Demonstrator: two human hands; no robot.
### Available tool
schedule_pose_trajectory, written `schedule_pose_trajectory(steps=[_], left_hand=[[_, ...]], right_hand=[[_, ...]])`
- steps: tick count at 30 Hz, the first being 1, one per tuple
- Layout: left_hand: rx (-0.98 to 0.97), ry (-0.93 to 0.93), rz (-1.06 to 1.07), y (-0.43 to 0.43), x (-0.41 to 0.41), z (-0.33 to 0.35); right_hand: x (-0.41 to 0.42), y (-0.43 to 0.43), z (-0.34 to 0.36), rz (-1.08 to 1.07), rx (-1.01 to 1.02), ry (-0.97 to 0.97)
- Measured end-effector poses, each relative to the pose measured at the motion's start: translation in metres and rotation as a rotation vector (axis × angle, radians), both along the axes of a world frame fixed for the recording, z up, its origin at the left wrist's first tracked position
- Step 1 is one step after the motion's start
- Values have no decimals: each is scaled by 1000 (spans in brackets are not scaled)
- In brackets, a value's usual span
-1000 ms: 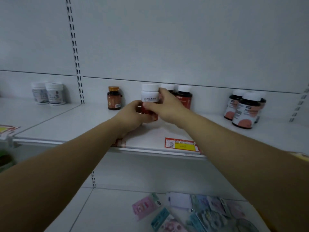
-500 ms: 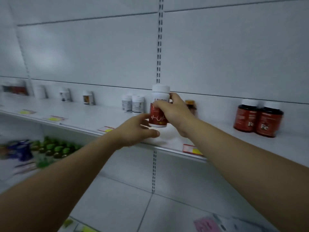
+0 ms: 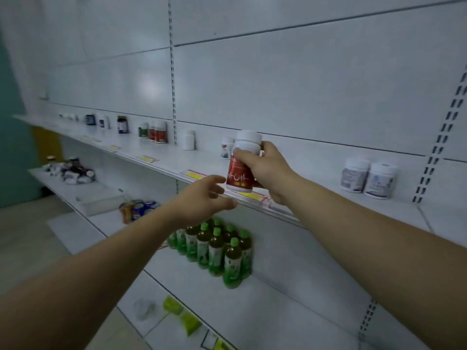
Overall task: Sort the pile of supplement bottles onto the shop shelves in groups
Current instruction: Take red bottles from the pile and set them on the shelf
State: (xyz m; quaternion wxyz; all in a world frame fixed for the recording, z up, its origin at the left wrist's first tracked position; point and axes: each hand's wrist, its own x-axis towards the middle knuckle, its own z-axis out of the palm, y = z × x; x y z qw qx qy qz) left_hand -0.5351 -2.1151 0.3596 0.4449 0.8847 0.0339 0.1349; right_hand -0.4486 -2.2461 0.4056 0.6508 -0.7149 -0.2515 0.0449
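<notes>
- The right hand's thumb [image 3: 244, 157] lies across the front of a supplement bottle [image 3: 239, 176] just under its cap, and the other fingers curl round the back, so the right hand [image 3: 269, 170] grips it firmly.
- The left hand's fingers [image 3: 214, 180] are loosely straight and slightly spread, holding nothing. The tips reach the bottle's lower left side, but I cannot tell whether they touch it. The left hand [image 3: 202, 202] hangs just below and to the left of the bottle.
- The bottle is a smooth plastic cylinder with a white screw cap, a white collar and a glossy red label bearing a white heartbeat line. It is held nearly upright in the air over the front edge of the upper shelf [image 3: 316, 197].
- That shelf is flat white painted metal with yellow price tags [image 3: 193, 175] on its lip.
- A small white-capped bottle [image 3: 227, 147] stands just behind the held one, a plain white bottle [image 3: 189, 140] further left, and two squat white jars [image 3: 367, 179] to the right.
- Green-capped drink bottles [image 3: 217, 251] stand clustered on the shelf below.
- A heap of bottles [image 3: 72, 170] lies far left on a lower shelf.
</notes>
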Motion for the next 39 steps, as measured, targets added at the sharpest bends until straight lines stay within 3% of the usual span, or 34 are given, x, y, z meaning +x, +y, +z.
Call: schedule_pose_trajectory(steps=[6, 12, 20, 29, 39], left_hand=[[30, -4, 100, 96, 18, -6], [346, -23, 256, 191, 65, -8], [429, 85, 356, 336, 145, 2], [577, 261, 243, 481, 218, 12], [633, 335, -52, 649, 286, 13]], right_hand=[[29, 102, -3, 59, -46, 36], [88, 197, 1, 79, -97, -19], [180, 331, 7, 55, -179, -49], [223, 461, -13, 4, -281, -95], [250, 607, -22, -257, -276, -53]])
